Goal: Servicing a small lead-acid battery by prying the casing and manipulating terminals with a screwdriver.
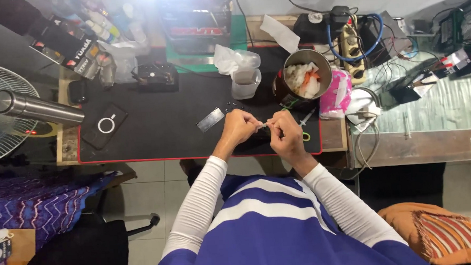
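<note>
while both hands meet over the black mat, i pinch a small pale piece between left hand and right hand fingers; metal can at one o'clock; steady fine pulling seems next.

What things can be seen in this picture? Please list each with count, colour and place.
mat: 1, black with red edge, on desk
phone: 1, black, mat left
metal plate: 1, silver, beside left hand
plastic cup: 1, clear, mat top
tin: 1, steel, full of scraps, mat right
fan: 1, grey, far left
power strip: 1, beige, top right
cushion: 1, orange striped, bottom right
small part: 1, pale, pinched between both hands
left hand: on small part
right hand: on small part
</note>
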